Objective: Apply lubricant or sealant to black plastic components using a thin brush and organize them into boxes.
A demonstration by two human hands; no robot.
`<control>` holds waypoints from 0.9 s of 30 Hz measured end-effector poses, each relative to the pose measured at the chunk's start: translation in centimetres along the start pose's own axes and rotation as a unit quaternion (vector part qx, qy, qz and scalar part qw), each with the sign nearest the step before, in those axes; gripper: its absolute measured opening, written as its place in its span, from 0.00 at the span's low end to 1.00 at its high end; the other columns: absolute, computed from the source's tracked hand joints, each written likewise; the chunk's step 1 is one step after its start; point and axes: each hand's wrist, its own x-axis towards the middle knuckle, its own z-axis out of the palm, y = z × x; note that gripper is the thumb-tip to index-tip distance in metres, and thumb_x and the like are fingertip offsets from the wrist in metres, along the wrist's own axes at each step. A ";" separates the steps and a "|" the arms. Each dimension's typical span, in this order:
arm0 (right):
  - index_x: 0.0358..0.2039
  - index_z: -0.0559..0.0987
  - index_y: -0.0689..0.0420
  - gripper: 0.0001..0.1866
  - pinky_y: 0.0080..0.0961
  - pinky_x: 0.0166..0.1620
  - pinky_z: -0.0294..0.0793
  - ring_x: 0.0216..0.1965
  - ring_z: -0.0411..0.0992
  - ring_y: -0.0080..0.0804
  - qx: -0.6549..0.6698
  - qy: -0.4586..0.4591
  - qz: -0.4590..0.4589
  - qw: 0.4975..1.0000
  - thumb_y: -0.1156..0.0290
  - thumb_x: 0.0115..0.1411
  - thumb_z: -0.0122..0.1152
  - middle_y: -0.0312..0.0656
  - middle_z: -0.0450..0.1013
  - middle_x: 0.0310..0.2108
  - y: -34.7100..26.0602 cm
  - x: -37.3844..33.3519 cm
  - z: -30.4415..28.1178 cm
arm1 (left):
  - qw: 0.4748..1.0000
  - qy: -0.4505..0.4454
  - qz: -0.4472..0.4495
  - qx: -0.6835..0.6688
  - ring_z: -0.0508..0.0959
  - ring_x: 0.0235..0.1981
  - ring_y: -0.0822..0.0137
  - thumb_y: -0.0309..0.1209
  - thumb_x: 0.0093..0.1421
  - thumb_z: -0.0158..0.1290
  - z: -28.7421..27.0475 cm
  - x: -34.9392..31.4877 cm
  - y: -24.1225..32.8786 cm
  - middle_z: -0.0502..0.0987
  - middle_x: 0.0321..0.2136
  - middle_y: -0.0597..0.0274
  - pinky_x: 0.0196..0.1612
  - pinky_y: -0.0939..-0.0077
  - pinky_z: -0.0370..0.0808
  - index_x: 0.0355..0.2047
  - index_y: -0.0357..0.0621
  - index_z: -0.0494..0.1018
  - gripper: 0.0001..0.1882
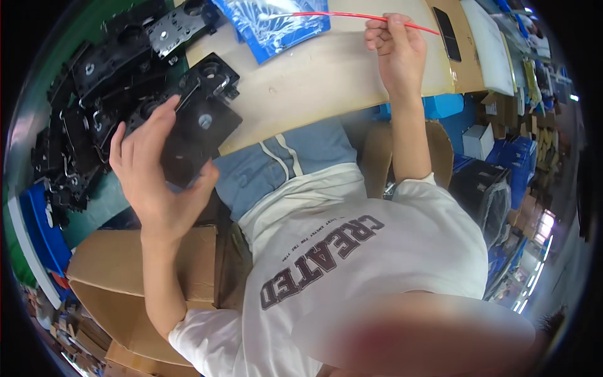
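My left hand (151,169) reaches round a flat black plastic part (202,119). Its thumb lies on one edge and the fingers on the opposite side. The part has a round metallic spot on its face and a ring-shaped opening at its far end. Over the worktable at the upper right, my right hand (402,53) pinches a long, thin red stick (352,14). The stick points left, and its pale, slender end lies over a blue and clear plastic bag (276,31).
Several similar black assemblies (107,69) are heaped on the green surface at the left. A dark phone (447,34) lies on cardboard at the right of the pale tabletop (295,88). An open cardboard box (125,270) stands below my left arm; another box (440,147) is beside my right forearm.
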 end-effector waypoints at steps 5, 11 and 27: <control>0.38 0.71 0.64 0.08 0.14 0.28 0.70 0.26 0.70 0.26 0.061 -0.037 0.017 0.997 0.72 0.66 0.45 0.47 0.73 0.28 -1.2 -0.5 -0.5 | 1.000 -0.018 -0.003 0.012 0.75 0.43 0.59 0.17 0.33 0.58 -0.1 -0.6 -0.7 0.74 0.49 0.55 0.51 0.70 0.69 0.45 0.40 0.63 0.33; 0.39 0.71 0.65 0.09 0.13 0.28 0.68 0.27 0.68 0.25 0.130 -0.059 0.029 0.989 0.72 0.66 0.45 0.46 0.72 0.29 -2.0 -1.1 -0.6 | 0.998 0.005 -0.038 -0.049 0.75 0.42 0.60 0.15 0.34 0.58 0.0 -1.1 -0.8 0.74 0.48 0.53 0.50 0.72 0.69 0.44 0.40 0.61 0.32; 0.39 0.71 0.65 0.10 0.12 0.29 0.65 0.28 0.64 0.23 0.263 -0.044 0.026 0.963 0.71 0.67 0.44 0.45 0.69 0.31 -2.8 -1.4 0.1 | 0.775 0.057 -0.298 -0.555 0.73 0.48 0.55 0.28 0.40 0.61 -2.8 -1.3 -2.4 0.71 0.48 0.48 0.55 0.63 0.66 0.58 0.42 0.54 0.43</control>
